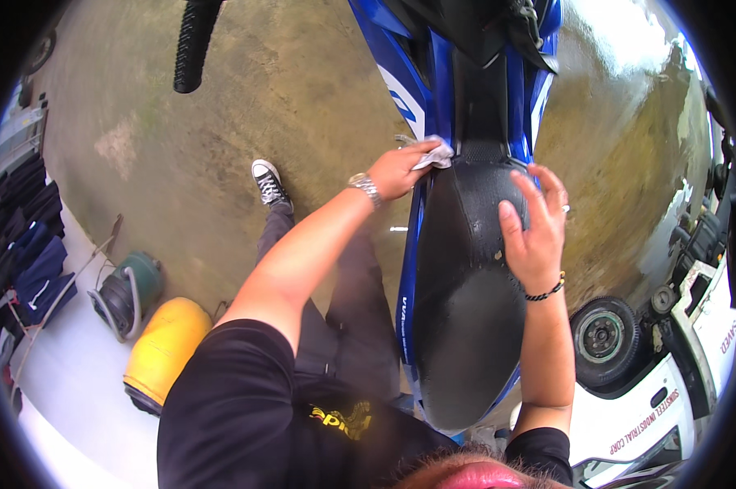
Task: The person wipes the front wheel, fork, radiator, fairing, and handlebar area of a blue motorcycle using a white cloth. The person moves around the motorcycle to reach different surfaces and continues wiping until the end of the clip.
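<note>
A blue motorcycle (439,73) with a long black seat (466,244) stands in front of me and slightly to my right. My left hand (402,169), with a watch on the wrist, grips a whitish cloth (438,156) and presses it to the blue side panel by the seat's front left corner. Over the right side of the seat is my right hand (537,224), its fingers apart and holding nothing. Whether its fingertips touch the seat or the panel beside it, I cannot tell. Small specks show on the seat's dark surface.
A black handlebar grip (192,49) juts out at the top left. To my left stand a yellow container (168,346) and a green machine (129,289), with dark clothes (38,273) beyond. A white vehicle (637,416) and a wheel (603,338) are at the right. The concrete floor (319,90) has wet patches.
</note>
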Motion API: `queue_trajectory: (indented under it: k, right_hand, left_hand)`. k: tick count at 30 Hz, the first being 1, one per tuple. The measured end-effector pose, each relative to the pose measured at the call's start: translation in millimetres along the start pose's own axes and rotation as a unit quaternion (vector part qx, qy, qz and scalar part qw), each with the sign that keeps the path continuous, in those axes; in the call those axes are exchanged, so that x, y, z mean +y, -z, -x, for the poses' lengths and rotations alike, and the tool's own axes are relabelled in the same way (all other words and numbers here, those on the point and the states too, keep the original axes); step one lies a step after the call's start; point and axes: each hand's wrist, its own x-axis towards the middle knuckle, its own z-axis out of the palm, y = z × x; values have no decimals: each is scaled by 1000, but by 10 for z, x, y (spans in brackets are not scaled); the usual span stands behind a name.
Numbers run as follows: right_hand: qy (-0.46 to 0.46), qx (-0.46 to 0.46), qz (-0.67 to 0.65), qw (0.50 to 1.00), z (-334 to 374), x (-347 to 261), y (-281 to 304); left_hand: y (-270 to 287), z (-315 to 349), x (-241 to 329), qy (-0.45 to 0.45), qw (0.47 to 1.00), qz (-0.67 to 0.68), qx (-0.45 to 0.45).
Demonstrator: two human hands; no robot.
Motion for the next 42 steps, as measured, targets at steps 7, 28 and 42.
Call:
queue_trajectory:
  k: [7, 28, 42]
  right_hand:
    - [58, 72, 39, 995, 171, -77, -218]
    - [42, 95, 32, 994, 180, -13, -286]
    - [29, 100, 39, 994, 207, -10, -287]
  left_hand:
    - [513, -792, 635, -143, 916, -124, 354]
    - [961, -904, 1266, 77, 907, 328, 253]
    - [301, -2154, 806, -227, 839, -461, 178]
